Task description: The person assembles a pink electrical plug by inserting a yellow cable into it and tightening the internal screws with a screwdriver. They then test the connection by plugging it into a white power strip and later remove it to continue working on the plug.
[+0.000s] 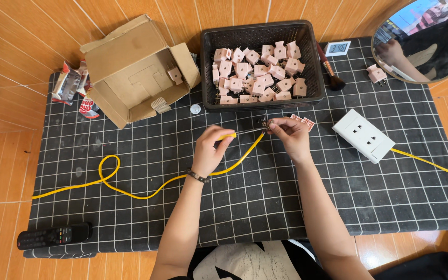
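Note:
My left hand (pixel 211 149) grips a small screwdriver with a yellow handle (pixel 229 136), its shaft pointing right to a small plug part (pixel 263 123). My right hand (pixel 289 134) pinches that part together with the end of a long yellow cable (pixel 130 190). The cable runs from my hands down and left across the black grid mat (pixel 265 197), looping once near the left side. A pink plug piece (pixel 303 121) lies just behind my right hand.
A black basket (pixel 262 98) of several pink plugs stands at the back centre. An open cardboard box (pixel 136 72) lies back left beside snack packets (pixel 73 85). A white socket block (pixel 363 136) with a yellow cord sits right; a remote (pixel 54 235) lies front left. A round mirror (pixel 427 39), brush (pixel 330 70) and small clock (pixel 337 48) sit back right.

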